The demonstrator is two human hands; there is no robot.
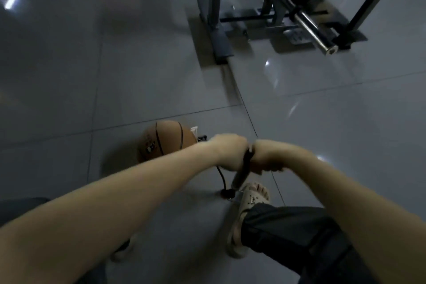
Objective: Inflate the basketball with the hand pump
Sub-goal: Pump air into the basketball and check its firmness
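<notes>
Left hand (228, 152) and right hand (268, 157) both clenched on the black handle of the slim grey hand pump (239, 178), knuckles almost touching. Pump long axis near upright, handle end up, base on the glossy grey tiled floor (138, 64) at the toe of a beige sandal (252, 199). Thin black hose (220, 174) runs toward the orange-brown basketball (161, 140), on the floor just left of the hands. Dark steel gym frame (288, 14) well apart, far right; open floor to the left.
</notes>
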